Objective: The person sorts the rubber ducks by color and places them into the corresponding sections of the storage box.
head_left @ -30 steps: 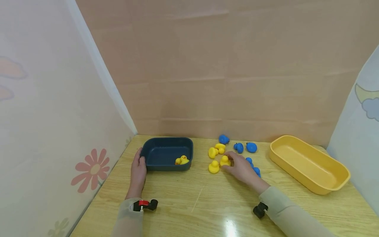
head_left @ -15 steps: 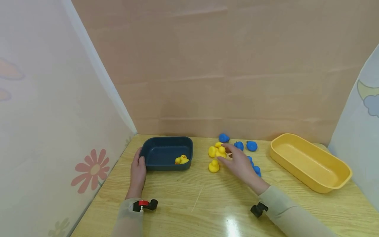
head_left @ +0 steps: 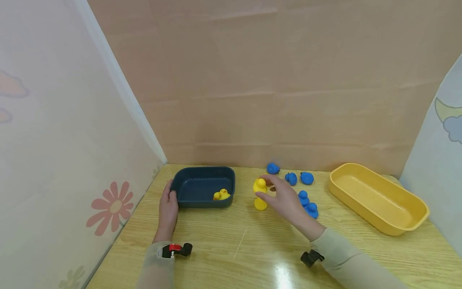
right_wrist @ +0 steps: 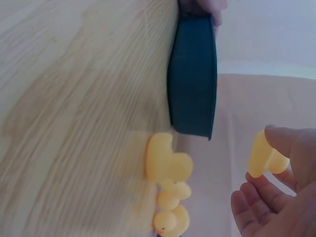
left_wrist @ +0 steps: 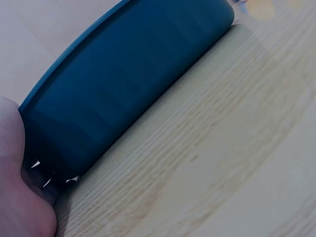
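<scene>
My right hand (head_left: 286,200) pinches a yellow rubber duck (head_left: 260,185) between thumb and fingertips. In the right wrist view this duck (right_wrist: 260,157) hangs above the table, apart from the other ducks. Below it in the head view stands another yellow duck (head_left: 260,204); more yellow ducks behind are mostly hidden, but the right wrist view shows a yellow duck (right_wrist: 168,160) with others beside it. At the left, my left hand (head_left: 168,206) holds the left end of a dark blue basin (head_left: 202,204), thumb at the near corner. Yellow ducks (head_left: 221,195) lie inside, in its near right corner.
Several blue ducks lie right of and behind the yellow ones, including one blue duck (head_left: 273,168) near the back wall and another (head_left: 311,210) by my right wrist. A yellow basin (head_left: 368,212) stands at the right. Walls border the wooden table (head_left: 216,249).
My right hand has taken hold of a standing yellow duck, lifted it and moved it left. The left hand and the dark blue basin stay in place.
</scene>
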A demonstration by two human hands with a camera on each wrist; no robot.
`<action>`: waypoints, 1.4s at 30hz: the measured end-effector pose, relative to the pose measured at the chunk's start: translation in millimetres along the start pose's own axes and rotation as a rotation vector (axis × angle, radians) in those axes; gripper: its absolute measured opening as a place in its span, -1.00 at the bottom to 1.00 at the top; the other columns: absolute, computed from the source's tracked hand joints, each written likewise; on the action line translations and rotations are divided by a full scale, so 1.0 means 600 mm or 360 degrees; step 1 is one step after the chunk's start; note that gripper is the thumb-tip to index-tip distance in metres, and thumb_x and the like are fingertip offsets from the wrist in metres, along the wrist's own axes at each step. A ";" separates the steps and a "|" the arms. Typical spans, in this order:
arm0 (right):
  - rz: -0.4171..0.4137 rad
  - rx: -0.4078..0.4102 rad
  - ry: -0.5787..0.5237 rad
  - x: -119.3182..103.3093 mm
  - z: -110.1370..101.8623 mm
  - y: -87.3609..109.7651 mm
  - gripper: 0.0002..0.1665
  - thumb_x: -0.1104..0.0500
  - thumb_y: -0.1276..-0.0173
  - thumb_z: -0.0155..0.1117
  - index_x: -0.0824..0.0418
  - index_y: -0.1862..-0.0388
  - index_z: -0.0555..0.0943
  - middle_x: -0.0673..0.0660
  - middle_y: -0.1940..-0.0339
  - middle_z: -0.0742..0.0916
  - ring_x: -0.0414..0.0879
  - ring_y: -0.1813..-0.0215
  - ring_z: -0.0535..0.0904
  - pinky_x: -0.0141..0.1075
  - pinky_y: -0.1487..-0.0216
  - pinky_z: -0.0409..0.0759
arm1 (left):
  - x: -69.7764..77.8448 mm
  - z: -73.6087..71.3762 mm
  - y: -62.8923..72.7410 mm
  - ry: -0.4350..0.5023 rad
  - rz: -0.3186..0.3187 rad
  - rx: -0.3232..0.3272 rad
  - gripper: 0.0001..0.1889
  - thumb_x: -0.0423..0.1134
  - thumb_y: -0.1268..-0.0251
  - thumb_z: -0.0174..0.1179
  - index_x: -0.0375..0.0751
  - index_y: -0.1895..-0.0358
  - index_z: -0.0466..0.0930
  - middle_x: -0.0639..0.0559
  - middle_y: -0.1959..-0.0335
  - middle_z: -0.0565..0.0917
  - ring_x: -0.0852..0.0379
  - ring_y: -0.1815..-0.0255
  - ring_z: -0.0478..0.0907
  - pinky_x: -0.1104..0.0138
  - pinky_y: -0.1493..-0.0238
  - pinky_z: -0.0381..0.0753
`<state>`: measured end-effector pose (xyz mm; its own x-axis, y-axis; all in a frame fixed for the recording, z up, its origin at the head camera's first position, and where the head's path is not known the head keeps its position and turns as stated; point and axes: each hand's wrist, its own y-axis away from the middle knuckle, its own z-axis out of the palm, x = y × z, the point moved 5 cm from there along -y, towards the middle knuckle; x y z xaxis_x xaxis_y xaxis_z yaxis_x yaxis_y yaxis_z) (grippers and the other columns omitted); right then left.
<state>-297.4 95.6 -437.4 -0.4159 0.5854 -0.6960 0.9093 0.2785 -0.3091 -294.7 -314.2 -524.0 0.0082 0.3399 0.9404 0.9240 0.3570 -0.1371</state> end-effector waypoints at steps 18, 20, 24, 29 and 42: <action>-0.0123 -0.0064 -0.0093 -0.071 0.052 -0.009 -0.35 0.04 -0.46 0.62 0.17 -0.44 0.64 0.05 -0.17 0.79 0.07 -0.19 0.70 0.05 -0.25 0.72 | -0.002 -0.004 0.001 -0.0017 -0.0014 0.0003 -0.38 -0.11 -0.84 -0.25 0.02 -0.83 0.10 -0.04 -0.82 0.10 -0.12 -0.83 -0.05 -0.12 -0.76 -0.02; -0.0135 -0.0064 -0.0105 -0.078 0.057 -0.010 -0.34 0.03 -0.45 0.63 0.18 -0.44 0.65 0.05 -0.17 0.79 0.05 -0.18 0.70 0.02 -0.25 0.72 | -0.003 -0.005 0.001 -0.0017 -0.0011 0.0006 -0.38 -0.11 -0.85 -0.25 0.01 -0.83 0.10 -0.04 -0.82 0.10 -0.12 -0.83 -0.05 -0.12 -0.76 -0.01; -0.0144 -0.0076 -0.0145 -0.091 0.069 -0.015 -0.34 0.02 -0.46 0.62 0.17 -0.45 0.65 0.04 -0.19 0.79 0.02 -0.19 0.70 0.00 -0.25 0.71 | -0.004 -0.006 0.002 -0.0012 -0.0010 0.0006 -0.39 -0.12 -0.85 -0.25 -0.02 -0.83 0.11 -0.04 -0.82 0.10 -0.13 -0.83 -0.05 -0.13 -0.76 -0.01; -0.0143 -0.0100 -0.0171 -0.103 0.083 -0.021 -0.34 0.03 -0.47 0.61 0.16 -0.47 0.64 0.02 -0.20 0.78 0.00 -0.21 0.70 -0.02 -0.27 0.69 | -0.003 -0.007 0.003 -0.0008 -0.0018 0.0004 -0.39 -0.12 -0.85 -0.25 -0.02 -0.83 0.11 -0.06 -0.82 0.10 -0.14 -0.83 -0.05 -0.13 -0.76 -0.01; -0.0078 -0.0099 -0.0127 -0.097 0.103 -0.057 -0.30 -0.06 -0.53 0.54 0.15 -0.53 0.59 0.07 -0.19 0.80 0.05 -0.18 0.70 -0.01 -0.28 0.66 | -0.002 0.000 -0.003 0.0001 -0.0016 0.0009 -0.38 -0.10 -0.84 -0.23 -0.01 -0.82 0.13 -0.02 -0.82 0.12 -0.11 -0.82 -0.04 -0.12 -0.76 0.00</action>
<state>-303.8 4.8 -426.7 -0.4553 0.5081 -0.7311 0.8842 0.3538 -0.3049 -296.5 -315.7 -524.9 -0.0007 0.3358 0.9419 0.9220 0.3650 -0.1294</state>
